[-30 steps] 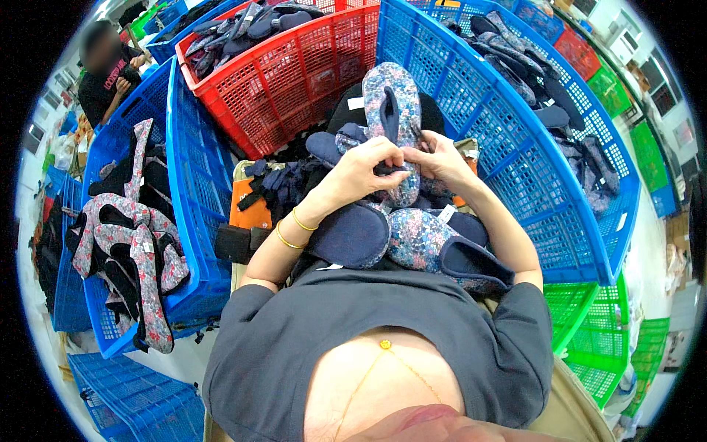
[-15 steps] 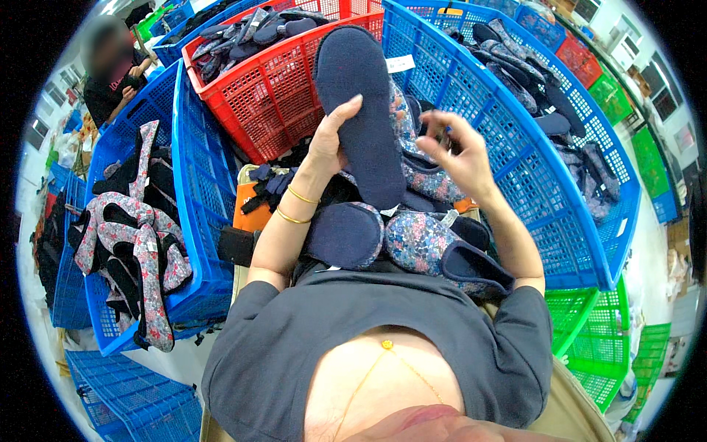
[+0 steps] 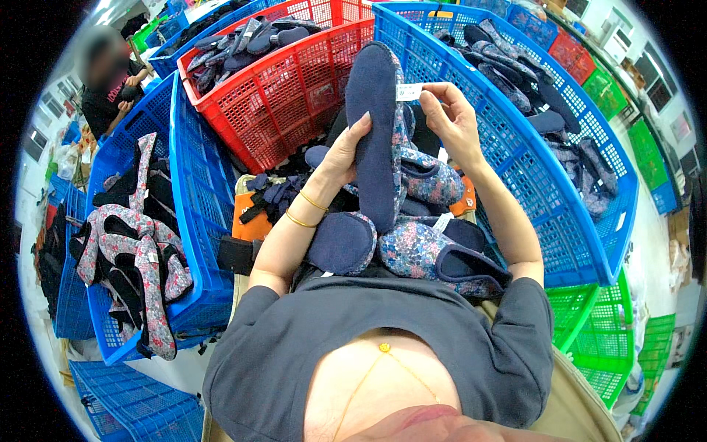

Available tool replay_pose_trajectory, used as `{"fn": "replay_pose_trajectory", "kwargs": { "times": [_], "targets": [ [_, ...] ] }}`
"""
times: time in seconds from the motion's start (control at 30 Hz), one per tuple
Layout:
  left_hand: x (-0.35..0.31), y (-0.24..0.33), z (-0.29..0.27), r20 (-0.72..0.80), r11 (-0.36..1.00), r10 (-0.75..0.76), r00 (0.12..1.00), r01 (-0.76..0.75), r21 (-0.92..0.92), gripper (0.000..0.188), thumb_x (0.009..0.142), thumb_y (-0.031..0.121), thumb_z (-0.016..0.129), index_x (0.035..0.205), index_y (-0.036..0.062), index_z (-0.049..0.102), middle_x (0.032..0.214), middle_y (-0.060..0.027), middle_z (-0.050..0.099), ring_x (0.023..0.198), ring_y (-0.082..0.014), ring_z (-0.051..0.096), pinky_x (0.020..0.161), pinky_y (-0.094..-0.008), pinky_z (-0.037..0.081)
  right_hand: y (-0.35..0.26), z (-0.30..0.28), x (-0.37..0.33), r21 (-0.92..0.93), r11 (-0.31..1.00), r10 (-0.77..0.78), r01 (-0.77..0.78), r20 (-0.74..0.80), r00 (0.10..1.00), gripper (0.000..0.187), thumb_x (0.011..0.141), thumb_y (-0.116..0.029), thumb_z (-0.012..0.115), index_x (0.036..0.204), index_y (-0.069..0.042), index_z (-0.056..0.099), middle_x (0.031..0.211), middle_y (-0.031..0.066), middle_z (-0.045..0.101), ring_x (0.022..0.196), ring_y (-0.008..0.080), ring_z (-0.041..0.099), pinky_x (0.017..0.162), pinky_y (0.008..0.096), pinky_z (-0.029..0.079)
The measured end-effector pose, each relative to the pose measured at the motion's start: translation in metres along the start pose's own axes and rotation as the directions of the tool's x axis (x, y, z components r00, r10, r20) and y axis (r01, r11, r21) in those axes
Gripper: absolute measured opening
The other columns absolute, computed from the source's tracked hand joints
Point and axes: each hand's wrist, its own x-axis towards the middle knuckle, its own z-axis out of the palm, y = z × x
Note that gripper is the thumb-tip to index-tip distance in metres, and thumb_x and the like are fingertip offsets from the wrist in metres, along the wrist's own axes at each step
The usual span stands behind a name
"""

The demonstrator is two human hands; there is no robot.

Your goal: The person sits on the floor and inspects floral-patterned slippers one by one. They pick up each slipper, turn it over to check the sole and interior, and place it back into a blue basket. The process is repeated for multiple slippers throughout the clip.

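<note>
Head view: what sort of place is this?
Likely a slipper workshop: slippers lie heaped in the red crate, the left hand holds a navy-soled slipper, and a co-worker is at upper left.

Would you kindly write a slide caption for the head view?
Left hand holding a navy-soled floral slipper, right hand pinching its white tag, beside a blue crate.

Hidden: bare left hand (image 3: pixel 341 154), most fingers behind navy-soled floral fabric slipper (image 3: pixel 374 81), upper centre | Too small: print on white rectangular cloth label (image 3: pixel 408 92) at slipper's right edge | Blurred: head of black-shirted co-worker (image 3: pixel 101 109), upper left | Cut off: red lattice plastic crate (image 3: pixel 294 96), top edge
</note>
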Motion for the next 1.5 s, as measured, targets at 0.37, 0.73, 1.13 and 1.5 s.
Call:
{"fn": "replay_pose_trajectory", "kwargs": {
  "times": [0.37, 0.73, 1.13, 1.5],
  "targets": [
    [0.002, -0.003, 0.001, 0.001, 0.995, -0.046, 0.999, 0.046, 0.084, 0.053, 0.089, 0.043, 0.064, 0.121, 0.0018, 0.053, 0.099, -0.0098, 0.067, 0.081, -0.0147, 0.068, 0.068, -0.0278, 0.059, -0.001, 0.007, 0.012, -0.048, 0.992, -0.120, 0.119, -0.007, 0.993, 0.019, 0.093, -0.014, 0.062, 0.106, 0.000, 0.059, 0.096, 0.0044, 0.065, 0.086, 0.0105, 0.063, 0.074, 0.0230, 0.051],
    [-0.008, 0.020, 0.038, -0.020, 0.946, 0.118, 0.993, -0.106, 0.308, 0.044, 0.090, 0.030, 0.065, 0.119, -0.0021, 0.056, 0.103, -0.0136, 0.066, 0.083, -0.0187, 0.067, 0.073, -0.0297, 0.057, -0.018, -0.021, 0.025, -0.174, 0.981, -0.106, 0.086, -0.110, 0.988, 0.032, 0.085, -0.030, 0.072, 0.098, -0.003, 0.062, 0.070, -0.0053, 0.050, 0.057, 0.0002, 0.040, 0.049, 0.0160, 0.031],
    [0.005, 0.021, 0.040, -0.037, 0.831, 0.338, 0.941, -0.279, 0.481, 0.032, 0.090, 0.021, 0.066, 0.111, -0.0037, 0.061, 0.098, -0.0116, 0.068, 0.083, -0.0151, 0.066, 0.072, -0.0280, 0.055, -0.003, -0.022, 0.025, -0.592, 0.745, -0.453, 0.306, -0.114, 0.884, 0.015, 0.086, -0.015, 0.071, 0.089, -0.001, 0.067, 0.075, 0.0018, 0.059, 0.064, 0.0082, 0.050, 0.056, 0.0228, 0.041],
    [0.008, 0.049, 0.030, -0.097, 0.971, 0.142, 0.985, -0.120, 0.205, 0.042, 0.091, 0.032, 0.062, 0.116, -0.0012, 0.059, 0.103, -0.0129, 0.068, 0.085, -0.0187, 0.068, 0.073, -0.0309, 0.058, 0.024, -0.063, -0.013, -0.503, 0.862, -0.118, 0.065, -0.074, 0.990, 0.040, 0.088, -0.029, 0.069, 0.116, -0.002, 0.061, 0.098, 0.0089, 0.067, 0.085, 0.0151, 0.063, 0.073, 0.0281, 0.050]
  ]
}}
